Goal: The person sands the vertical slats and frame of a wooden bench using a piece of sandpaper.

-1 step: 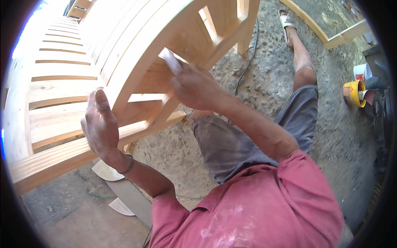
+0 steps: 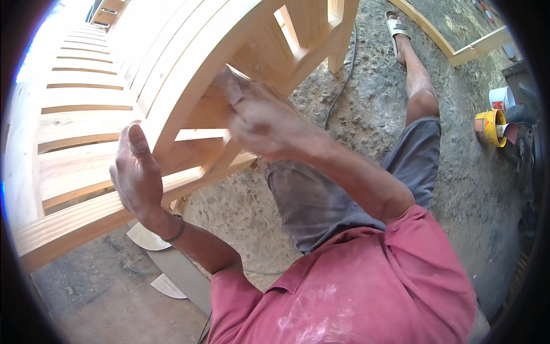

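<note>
Reaching into the gap beneath a thick, curved rail of pale wood [image 2: 195, 80], the right hand [image 2: 260, 117] is at work on a large slatted frame of unpainted pale timber [image 2: 74, 223], which fills the upper left of the view. The hand is blurred and its fingers are bent inward toward a broad, flat wooden slat [image 2: 258, 54]; whether they are closed around anything cannot be told. The left hand [image 2: 137, 172] is loosely spread, thumb raised and fingers gently curled, with nothing visible in its grasp; it lies by the lower end of the curved rail, beside a row of flat wooden slats [image 2: 74, 126] (whether it presses on the timber is unclear).

The step in hand seems to be close handwork on an inner face of the timber, the left hand apparently serving as a steady. Judging by the narrow opening, the next move calls for short, controlled strokes, with the knuckles clear of the neighbouring edges and the frame well braced. A bright yellow round bucket [image 2: 486, 129] stands well apart to the right, on the rough grey floor [image 2: 366, 69].
</note>
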A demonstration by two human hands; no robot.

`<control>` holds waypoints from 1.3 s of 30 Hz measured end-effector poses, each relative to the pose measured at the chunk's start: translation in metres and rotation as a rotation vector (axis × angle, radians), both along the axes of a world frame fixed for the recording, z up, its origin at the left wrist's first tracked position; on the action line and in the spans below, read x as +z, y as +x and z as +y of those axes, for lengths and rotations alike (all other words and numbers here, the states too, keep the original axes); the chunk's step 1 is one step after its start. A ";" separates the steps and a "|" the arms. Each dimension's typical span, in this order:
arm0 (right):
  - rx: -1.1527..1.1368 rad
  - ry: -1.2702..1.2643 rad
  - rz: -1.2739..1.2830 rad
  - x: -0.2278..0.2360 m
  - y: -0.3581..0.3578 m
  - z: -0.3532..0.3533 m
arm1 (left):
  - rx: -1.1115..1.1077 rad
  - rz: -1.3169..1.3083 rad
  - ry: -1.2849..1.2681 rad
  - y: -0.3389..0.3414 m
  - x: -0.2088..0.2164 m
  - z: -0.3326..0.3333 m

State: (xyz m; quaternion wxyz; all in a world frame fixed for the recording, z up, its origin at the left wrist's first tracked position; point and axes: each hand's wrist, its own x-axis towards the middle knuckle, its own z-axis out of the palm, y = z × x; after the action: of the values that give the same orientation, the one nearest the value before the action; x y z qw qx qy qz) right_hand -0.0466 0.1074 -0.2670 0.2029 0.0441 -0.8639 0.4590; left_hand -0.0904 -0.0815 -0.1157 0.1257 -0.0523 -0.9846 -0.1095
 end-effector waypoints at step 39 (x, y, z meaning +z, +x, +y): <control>0.186 -0.171 -0.129 0.042 -0.009 0.020 | 0.000 0.197 -0.068 -0.009 -0.015 -0.007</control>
State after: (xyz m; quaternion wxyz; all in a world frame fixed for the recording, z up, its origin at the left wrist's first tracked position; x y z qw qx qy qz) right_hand -0.0559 0.1270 -0.2250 0.1064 0.0771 -0.8249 0.5498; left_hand -0.0999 -0.0883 -0.1303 0.2202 -0.0670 -0.9706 -0.0705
